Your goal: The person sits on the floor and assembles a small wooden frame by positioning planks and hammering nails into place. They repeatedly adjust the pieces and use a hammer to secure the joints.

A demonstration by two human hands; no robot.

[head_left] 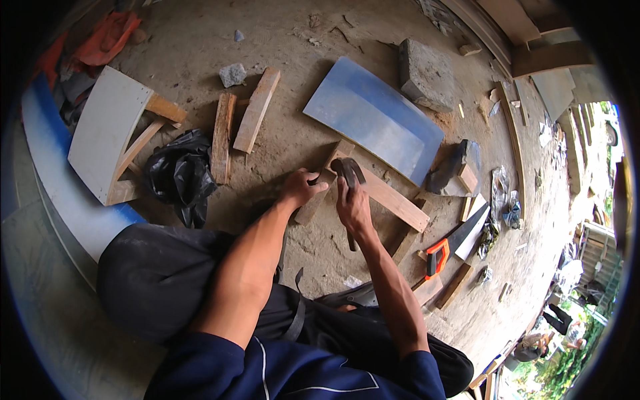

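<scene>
My right hand (pixel 353 203) is wrapped round a hammer (pixel 351 171), whose dark head stands above the fist while the handle end shows below it. Just left of it, my left hand (pixel 301 189) is closed at a short wooden batten (pixel 307 212), thumb and forefinger pinched together. What that pinch holds, if anything, is too small to tell. A longer plank (pixel 399 206) runs off to the right from the batten. The hammer and my right hand partly cover the place where the two pieces meet.
A bluish sheet panel (pixel 375 113) lies beyond the plank, near a concrete block (pixel 427 75). An orange-handled saw (pixel 437 259) rests at right. Two wood offcuts (pixel 257 111), a black plastic bag (pixel 179 172) and a white-panelled wooden frame (pixel 110 133) are at left.
</scene>
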